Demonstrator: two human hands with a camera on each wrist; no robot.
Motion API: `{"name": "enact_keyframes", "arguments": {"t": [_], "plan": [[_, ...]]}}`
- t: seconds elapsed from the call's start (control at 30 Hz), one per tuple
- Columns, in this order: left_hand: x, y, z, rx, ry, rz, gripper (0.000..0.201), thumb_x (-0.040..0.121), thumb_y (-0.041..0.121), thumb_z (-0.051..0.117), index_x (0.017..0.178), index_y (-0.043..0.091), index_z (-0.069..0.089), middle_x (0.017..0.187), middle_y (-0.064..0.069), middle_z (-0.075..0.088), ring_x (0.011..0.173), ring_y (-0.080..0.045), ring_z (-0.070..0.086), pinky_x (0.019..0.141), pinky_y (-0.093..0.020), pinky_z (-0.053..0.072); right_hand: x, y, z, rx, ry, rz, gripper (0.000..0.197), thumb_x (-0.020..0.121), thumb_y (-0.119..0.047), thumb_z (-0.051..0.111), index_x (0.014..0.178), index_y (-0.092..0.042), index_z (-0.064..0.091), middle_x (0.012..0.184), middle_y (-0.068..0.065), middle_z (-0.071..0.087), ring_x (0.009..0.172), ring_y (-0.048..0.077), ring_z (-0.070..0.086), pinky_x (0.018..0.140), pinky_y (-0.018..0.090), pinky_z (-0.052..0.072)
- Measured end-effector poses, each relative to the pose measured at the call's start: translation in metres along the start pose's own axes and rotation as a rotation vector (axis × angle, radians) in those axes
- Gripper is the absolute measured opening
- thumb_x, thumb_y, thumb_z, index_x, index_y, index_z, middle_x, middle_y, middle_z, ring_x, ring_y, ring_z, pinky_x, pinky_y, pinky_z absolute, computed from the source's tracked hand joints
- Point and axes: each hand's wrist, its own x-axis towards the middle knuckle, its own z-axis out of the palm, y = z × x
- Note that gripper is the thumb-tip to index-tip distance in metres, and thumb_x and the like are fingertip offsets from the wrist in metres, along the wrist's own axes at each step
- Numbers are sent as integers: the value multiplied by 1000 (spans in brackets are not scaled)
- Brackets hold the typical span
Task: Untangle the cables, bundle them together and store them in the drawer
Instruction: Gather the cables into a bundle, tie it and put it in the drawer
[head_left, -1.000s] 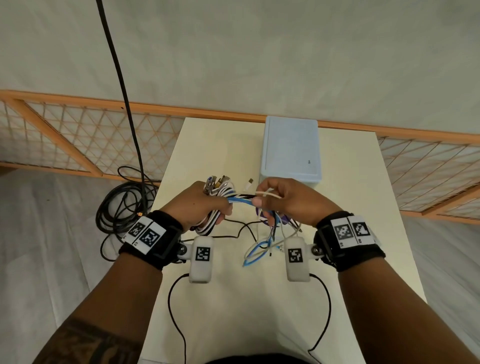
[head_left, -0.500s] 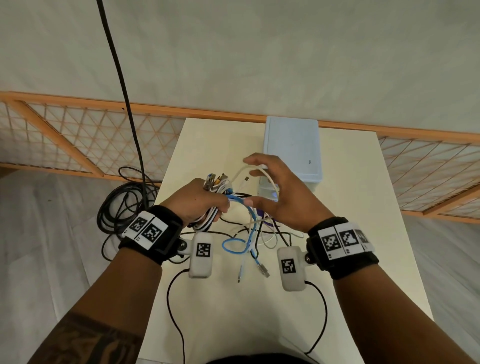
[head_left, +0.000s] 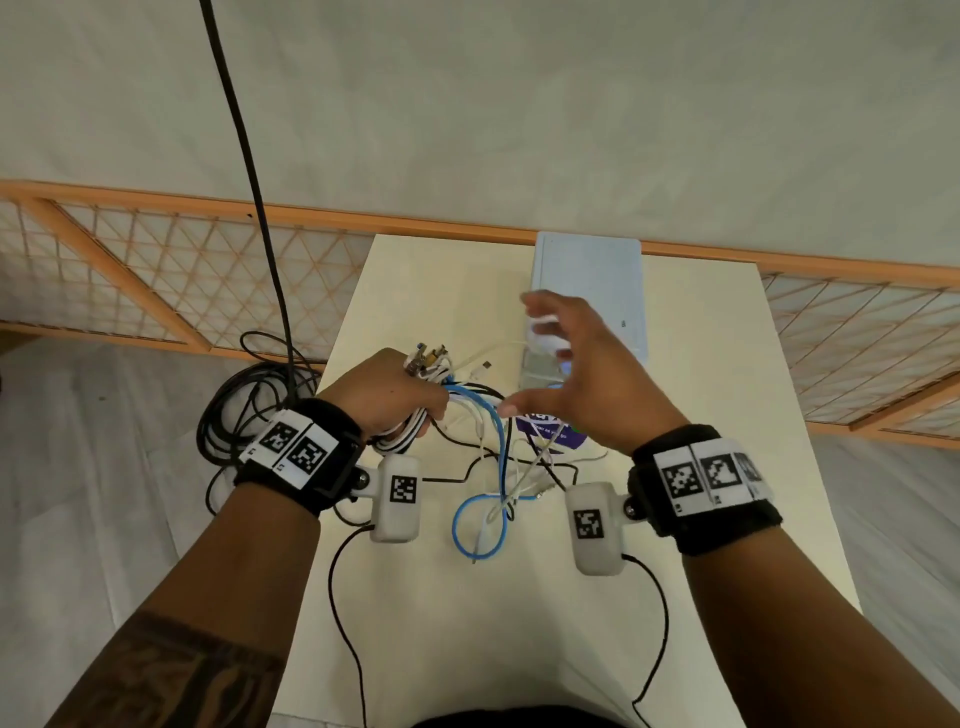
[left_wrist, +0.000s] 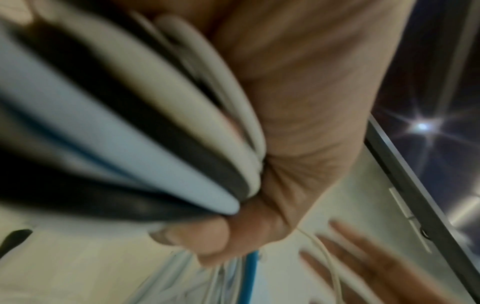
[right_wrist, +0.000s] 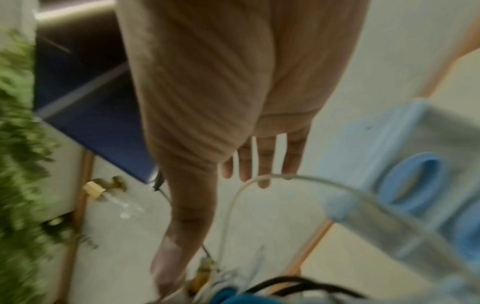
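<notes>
My left hand (head_left: 387, 393) grips a bundle of white, black and blue cables (head_left: 429, 365); plug ends stick out past the knuckles. In the left wrist view the bundle (left_wrist: 135, 131) fills the fist (left_wrist: 298, 98). Loose tails, among them a blue cable (head_left: 479, 524) in a loop, lie tangled on the table (head_left: 467, 639) between my wrists. My right hand (head_left: 571, 371) hovers blurred above the tangle, fingers spread and straight. A thin white cable (right_wrist: 262, 178) runs across its fingertips (right_wrist: 259, 164). The pale blue drawer box (head_left: 589, 291) stands just beyond that hand.
A purple printed item (head_left: 543, 428) lies on the table under the right hand. Coiled black cables (head_left: 249, 410) lie on the floor left of the table, one rising upward. A wooden lattice rail (head_left: 156, 291) runs behind the table. The drawer front has a blue handle (right_wrist: 413, 181).
The right hand has let go of the cables it pinched, opened and moved up and away toward the drawer box. The blue loop has sunk onto the table. The left hand keeps its grip.
</notes>
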Motion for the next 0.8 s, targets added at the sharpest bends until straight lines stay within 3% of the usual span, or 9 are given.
{"name": "enact_keyframes", "arguments": {"t": [0.1, 0.2, 0.3, 0.37, 0.47, 0.57, 0.63, 0.7, 0.8], "plan": [[2, 6, 9, 18, -44, 34, 22, 77, 13, 71, 55, 10, 67, 53, -5, 65, 47, -18, 54, 59, -27, 42, 7, -15, 24, -253, -100, -213, 94, 74, -44, 88, 151, -29, 38, 147, -7, 49, 126, 10, 56, 105, 30, 47], [3, 13, 10, 2, -43, 51, 18, 75, 11, 71, 57, 11, 68, 53, -5, 65, 46, -16, 55, 57, -26, 42, 9, -4, 44, -308, -127, -193, 74, 88, -46, 75, 149, -29, 37, 127, -2, 65, 104, 18, 67, 88, 43, 55], [2, 10, 7, -148, -62, 84, 13, 70, 17, 71, 59, 11, 69, 55, -9, 62, 50, -22, 51, 59, -30, 38, 5, 3, 50, -129, -149, -133, 65, 99, -40, 63, 151, -27, 26, 94, -7, 65, 74, 11, 63, 66, 32, 52], [1, 6, 6, -372, -99, 99, 18, 75, 16, 70, 59, 11, 66, 53, -9, 56, 47, -24, 42, 55, -31, 32, 3, 7, 52, -118, -95, -106, 52, 103, -30, 56, 148, -21, 31, 87, -8, 60, 67, 9, 59, 63, 28, 48], [-1, 5, 8, -553, -147, 83, 35, 91, 11, 61, 57, 12, 58, 48, -2, 49, 37, -15, 33, 40, -22, 26, 2, 11, 52, -19, -51, -14, 17, 107, -32, 47, 116, -18, 51, 74, -2, 63, 62, 20, 64, 64, 38, 55], [-1, 5, 17, -550, -170, 187, 21, 95, 2, 56, 74, 6, 61, 61, -9, 56, 48, -16, 46, 47, -24, 38, 0, 11, 53, 155, 2, 96, 24, 108, -28, 46, 98, -7, 54, 71, 6, 62, 56, 20, 62, 55, 28, 52], [1, 5, 26, -530, -166, 249, 17, 91, -6, 58, 78, 4, 64, 70, -11, 61, 64, -17, 58, 63, -24, 49, 1, 15, 56, 237, 34, 158, 27, 109, -24, 46, 104, -1, 59, 85, 11, 72, 68, 22, 72, 61, 32, 59], [3, 4, 33, -527, -176, 279, 10, 82, -6, 62, 81, 2, 68, 79, -9, 66, 77, -17, 62, 75, -23, 52, 2, 19, 59, 239, 48, 183, 30, 108, -28, 45, 105, -6, 64, 97, 13, 73, 87, 27, 74, 74, 46, 63], [10, 1, 41, -512, -152, 271, 17, 84, -11, 58, 98, -17, 65, 94, -16, 67, 88, -19, 66, 81, -25, 54, 3, 22, 60, 215, 49, 199, 31, 106, -32, 45, 88, -20, 67, 89, 7, 73, 86, 27, 68, 86, 53, 56]]}}
